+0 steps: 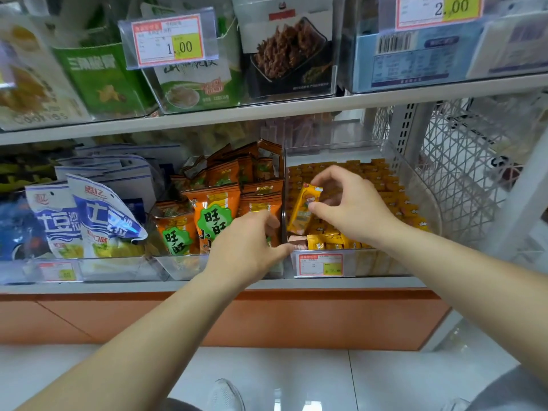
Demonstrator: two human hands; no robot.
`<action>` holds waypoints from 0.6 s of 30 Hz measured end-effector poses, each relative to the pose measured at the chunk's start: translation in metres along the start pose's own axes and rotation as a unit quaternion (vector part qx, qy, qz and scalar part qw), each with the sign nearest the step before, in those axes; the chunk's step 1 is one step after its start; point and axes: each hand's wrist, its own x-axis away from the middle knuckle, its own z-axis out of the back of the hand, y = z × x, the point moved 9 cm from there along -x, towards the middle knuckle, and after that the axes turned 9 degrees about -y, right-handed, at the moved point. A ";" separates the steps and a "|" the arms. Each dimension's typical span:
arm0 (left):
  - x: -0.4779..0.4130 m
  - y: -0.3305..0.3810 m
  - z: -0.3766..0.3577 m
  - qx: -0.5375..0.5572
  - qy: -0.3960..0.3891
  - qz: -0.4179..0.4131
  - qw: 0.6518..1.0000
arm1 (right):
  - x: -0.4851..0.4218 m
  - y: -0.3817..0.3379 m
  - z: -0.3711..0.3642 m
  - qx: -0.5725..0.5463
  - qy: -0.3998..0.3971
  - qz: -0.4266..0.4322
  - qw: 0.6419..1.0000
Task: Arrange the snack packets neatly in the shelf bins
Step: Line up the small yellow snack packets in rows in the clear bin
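Observation:
My right hand (pixel 353 207) pinches a small yellow snack packet (pixel 304 207) between thumb and fingers, holding it upright at the left side of a clear bin (pixel 415 185) filled with several small yellow packets. My left hand (pixel 249 247) reaches into the front right corner of the neighbouring clear bin (pixel 181 265), its fingers curled among the orange packets (pixel 216 215); what they hold is hidden. A dark divider (pixel 283 203) separates the two bins.
Blue-and-white bags (pixel 89 215) fill the bin at left. The upper shelf (pixel 267 109) carries green, black and blue boxes behind price tags. A white wire mesh panel (pixel 462 173) closes the right side. An orange base panel (pixel 237 318) and tiled floor lie below.

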 end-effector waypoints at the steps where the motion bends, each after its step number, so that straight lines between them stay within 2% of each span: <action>1: 0.000 0.001 -0.003 -0.018 -0.005 -0.001 1.000 | 0.000 0.000 -0.008 0.017 -0.026 0.004 1.000; 3: 0.001 0.000 -0.009 -0.022 -0.012 0.002 1.000 | 0.000 0.000 -0.030 0.101 -0.109 0.010 0.989; 6: 0.002 -0.001 -0.014 -0.025 -0.005 0.009 1.000 | 0.003 0.003 -0.059 0.275 -0.215 0.007 0.937; 13: 0.000 -0.001 -0.016 -0.035 0.014 0.001 0.999 | 0.006 -0.007 -0.051 0.217 -0.214 0.035 0.952; 18: 0.000 -0.002 -0.018 -0.018 0.006 0.012 1.000 | 0.009 -0.014 -0.059 0.271 -0.182 0.046 0.944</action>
